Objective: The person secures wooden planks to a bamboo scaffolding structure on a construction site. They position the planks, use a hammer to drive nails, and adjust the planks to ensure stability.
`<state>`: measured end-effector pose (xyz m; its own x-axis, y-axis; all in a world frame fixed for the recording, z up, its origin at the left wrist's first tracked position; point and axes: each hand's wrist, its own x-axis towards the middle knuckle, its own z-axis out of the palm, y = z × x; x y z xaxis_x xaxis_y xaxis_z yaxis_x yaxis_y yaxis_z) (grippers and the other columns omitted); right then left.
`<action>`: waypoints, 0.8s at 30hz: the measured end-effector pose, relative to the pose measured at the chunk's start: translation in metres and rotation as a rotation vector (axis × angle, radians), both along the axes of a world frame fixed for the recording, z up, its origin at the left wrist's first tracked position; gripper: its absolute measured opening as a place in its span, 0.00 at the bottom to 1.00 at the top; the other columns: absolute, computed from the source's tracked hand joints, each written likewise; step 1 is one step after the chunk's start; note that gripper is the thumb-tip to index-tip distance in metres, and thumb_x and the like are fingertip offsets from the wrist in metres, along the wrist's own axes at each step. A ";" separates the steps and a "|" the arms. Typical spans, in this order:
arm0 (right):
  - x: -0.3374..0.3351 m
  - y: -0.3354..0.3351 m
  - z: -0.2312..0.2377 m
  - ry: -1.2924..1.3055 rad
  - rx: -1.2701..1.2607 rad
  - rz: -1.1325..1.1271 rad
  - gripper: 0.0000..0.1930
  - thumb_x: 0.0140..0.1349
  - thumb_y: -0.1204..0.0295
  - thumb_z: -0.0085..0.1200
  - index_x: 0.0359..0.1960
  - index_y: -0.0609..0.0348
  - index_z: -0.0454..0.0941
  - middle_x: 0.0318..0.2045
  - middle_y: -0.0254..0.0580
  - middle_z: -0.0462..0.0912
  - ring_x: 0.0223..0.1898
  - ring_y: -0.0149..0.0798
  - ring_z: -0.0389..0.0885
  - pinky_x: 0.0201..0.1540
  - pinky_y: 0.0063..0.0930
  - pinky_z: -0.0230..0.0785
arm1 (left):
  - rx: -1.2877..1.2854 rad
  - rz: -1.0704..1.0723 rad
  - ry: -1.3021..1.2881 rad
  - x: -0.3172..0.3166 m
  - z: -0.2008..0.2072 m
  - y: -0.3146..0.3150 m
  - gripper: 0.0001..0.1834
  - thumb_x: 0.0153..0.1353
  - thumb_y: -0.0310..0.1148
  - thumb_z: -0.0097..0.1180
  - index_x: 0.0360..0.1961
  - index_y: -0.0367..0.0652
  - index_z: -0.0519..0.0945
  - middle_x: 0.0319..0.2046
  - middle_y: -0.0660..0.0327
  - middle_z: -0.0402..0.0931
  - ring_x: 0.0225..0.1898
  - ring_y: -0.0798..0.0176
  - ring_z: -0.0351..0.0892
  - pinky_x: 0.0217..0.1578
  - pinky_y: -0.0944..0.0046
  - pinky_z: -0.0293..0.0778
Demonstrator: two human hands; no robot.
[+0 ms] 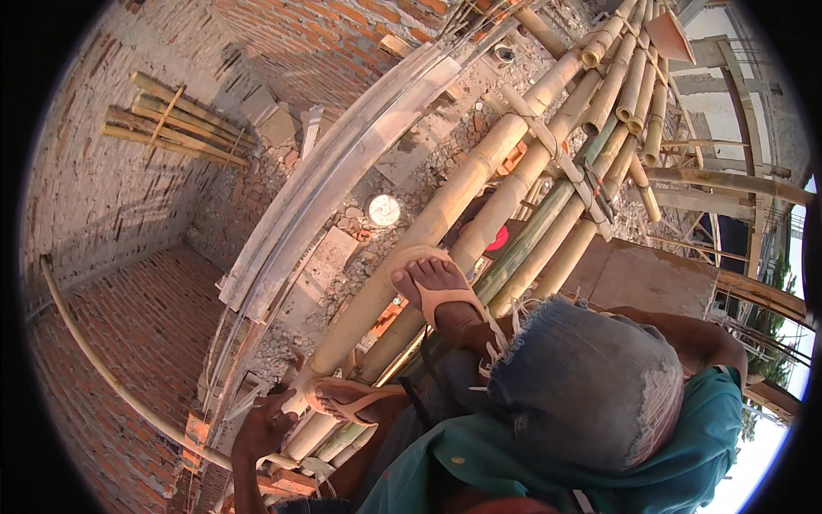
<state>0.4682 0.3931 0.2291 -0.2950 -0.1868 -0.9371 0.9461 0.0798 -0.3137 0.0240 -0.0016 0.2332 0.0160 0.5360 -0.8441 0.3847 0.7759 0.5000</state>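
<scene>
At the lower left, my left hand (267, 421) is closed on the near end of a thick bamboo pole (351, 321), beside my sandalled left foot (355, 401). My other foot (437, 291), in a tan sandal, stands further along the poles. On the right, my bent right arm (685, 334) reaches behind my raised knee (591, 385) in torn jeans; the knee hides that hand. Several more bamboo poles, one of them a green bamboo pole (531, 236), run side by side toward the upper right. A split bamboo crosspiece (556, 154) lies across them.
Long weathered planks (342, 163) run left of the poles. Below lie rubble and a round white-topped container (383, 210). Brick walls (128, 343) rise at left; a bundle of bamboo lengths (175, 120) leans there. Timber framing (741, 111) and a brown panel (642, 274) are at right.
</scene>
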 end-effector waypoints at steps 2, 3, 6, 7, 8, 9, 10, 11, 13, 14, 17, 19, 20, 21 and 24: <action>-0.067 -0.036 -0.049 0.278 0.440 -0.167 0.16 0.68 0.60 0.53 0.49 0.58 0.78 0.48 0.47 0.81 0.52 0.48 0.80 0.54 0.43 0.72 | -0.073 -0.032 0.031 0.000 -0.005 -0.008 0.29 0.69 0.42 0.62 0.69 0.47 0.74 0.37 0.45 0.85 0.45 0.49 0.87 0.44 0.51 0.79; -0.102 -0.058 -0.077 0.425 0.697 -0.174 0.15 0.67 0.62 0.53 0.48 0.58 0.78 0.47 0.48 0.81 0.51 0.49 0.79 0.53 0.44 0.71 | -0.138 -0.001 0.007 -0.001 -0.006 -0.012 0.28 0.70 0.41 0.60 0.69 0.47 0.74 0.39 0.44 0.85 0.44 0.48 0.87 0.46 0.50 0.78; -0.143 -0.109 -0.123 0.552 1.199 0.034 0.11 0.63 0.67 0.53 0.44 0.59 0.78 0.43 0.49 0.79 0.48 0.52 0.77 0.51 0.46 0.69 | 0.046 -0.003 0.035 -0.002 -0.019 -0.017 0.26 0.74 0.41 0.56 0.69 0.44 0.72 0.46 0.44 0.85 0.48 0.47 0.86 0.51 0.51 0.77; -0.142 -0.121 -0.129 0.473 1.250 0.210 0.10 0.62 0.69 0.53 0.43 0.59 0.77 0.42 0.50 0.79 0.47 0.53 0.76 0.50 0.46 0.68 | 0.068 0.029 0.023 -0.003 -0.025 -0.017 0.26 0.75 0.41 0.54 0.69 0.43 0.72 0.49 0.44 0.84 0.50 0.47 0.85 0.52 0.51 0.77; -0.136 -0.128 -0.133 0.398 1.273 0.428 0.18 0.62 0.70 0.55 0.53 0.60 0.72 0.51 0.49 0.75 0.57 0.50 0.72 0.57 0.43 0.65 | 0.091 0.037 0.066 -0.003 -0.031 -0.018 0.26 0.75 0.42 0.53 0.69 0.43 0.72 0.49 0.46 0.84 0.51 0.47 0.85 0.52 0.52 0.77; -0.130 -0.134 -0.135 0.262 1.285 0.673 0.28 0.61 0.71 0.58 0.64 0.61 0.67 0.60 0.48 0.72 0.66 0.48 0.67 0.64 0.41 0.62 | 0.148 0.066 0.109 -0.002 -0.039 -0.018 0.26 0.76 0.43 0.52 0.69 0.43 0.71 0.49 0.48 0.84 0.51 0.47 0.84 0.52 0.52 0.77; -0.122 -0.137 -0.135 0.328 1.290 0.630 0.29 0.63 0.69 0.54 0.66 0.61 0.65 0.63 0.49 0.69 0.68 0.51 0.64 0.68 0.44 0.57 | 0.108 0.161 0.074 -0.003 -0.047 -0.019 0.26 0.76 0.43 0.52 0.69 0.42 0.71 0.51 0.49 0.84 0.51 0.48 0.84 0.53 0.53 0.77; -0.116 -0.139 -0.135 0.382 1.328 0.610 0.29 0.65 0.66 0.50 0.68 0.60 0.62 0.65 0.50 0.67 0.70 0.53 0.62 0.72 0.48 0.52 | 0.074 0.258 0.040 -0.004 -0.056 -0.020 0.26 0.77 0.44 0.52 0.69 0.41 0.71 0.52 0.50 0.83 0.50 0.50 0.84 0.53 0.53 0.77; -0.112 -0.140 -0.138 0.335 1.343 0.586 0.30 0.63 0.68 0.52 0.68 0.59 0.63 0.64 0.49 0.67 0.69 0.52 0.63 0.71 0.45 0.53 | -0.127 0.609 -0.137 -0.010 -0.076 -0.021 0.25 0.77 0.43 0.52 0.67 0.39 0.72 0.52 0.52 0.81 0.49 0.54 0.83 0.53 0.54 0.78; -0.114 -0.142 -0.141 0.337 1.394 0.608 0.30 0.61 0.69 0.54 0.66 0.58 0.65 0.61 0.47 0.69 0.66 0.50 0.65 0.69 0.43 0.56 | -0.180 0.750 -0.143 -0.012 -0.087 -0.022 0.25 0.77 0.44 0.52 0.66 0.39 0.72 0.52 0.52 0.81 0.49 0.55 0.83 0.53 0.55 0.78; -0.116 -0.144 -0.148 0.333 1.498 0.659 0.28 0.63 0.68 0.51 0.66 0.57 0.65 0.60 0.44 0.70 0.67 0.46 0.65 0.69 0.39 0.56 | -0.225 1.146 -0.169 -0.021 -0.121 -0.021 0.24 0.77 0.45 0.50 0.63 0.38 0.72 0.53 0.50 0.79 0.48 0.58 0.81 0.53 0.57 0.79; -0.112 -0.145 -0.152 0.319 1.559 0.698 0.28 0.65 0.68 0.49 0.68 0.57 0.65 0.62 0.44 0.69 0.69 0.46 0.64 0.69 0.38 0.56 | -0.194 1.367 -0.226 -0.025 -0.142 -0.020 0.22 0.77 0.42 0.50 0.61 0.36 0.71 0.53 0.50 0.78 0.47 0.58 0.81 0.52 0.57 0.80; -0.109 -0.145 -0.154 0.309 1.548 0.710 0.29 0.67 0.67 0.47 0.70 0.57 0.63 0.65 0.44 0.69 0.70 0.46 0.64 0.70 0.39 0.55 | -0.167 1.369 -0.228 -0.025 -0.152 -0.020 0.21 0.77 0.41 0.50 0.61 0.36 0.70 0.54 0.50 0.77 0.48 0.58 0.81 0.52 0.57 0.80; -0.106 -0.145 -0.155 0.268 1.512 0.737 0.28 0.67 0.67 0.47 0.70 0.57 0.63 0.64 0.44 0.69 0.70 0.46 0.64 0.70 0.40 0.56 | -0.145 1.368 -0.230 -0.025 -0.160 -0.019 0.20 0.77 0.39 0.50 0.61 0.35 0.70 0.55 0.49 0.77 0.49 0.57 0.81 0.52 0.57 0.80; -0.105 -0.144 -0.155 0.275 1.552 0.771 0.28 0.68 0.66 0.47 0.69 0.57 0.63 0.63 0.44 0.70 0.70 0.46 0.64 0.70 0.40 0.56 | -0.111 1.443 -0.258 -0.017 -0.178 -0.012 0.19 0.77 0.36 0.50 0.61 0.35 0.69 0.56 0.49 0.77 0.52 0.56 0.81 0.53 0.56 0.80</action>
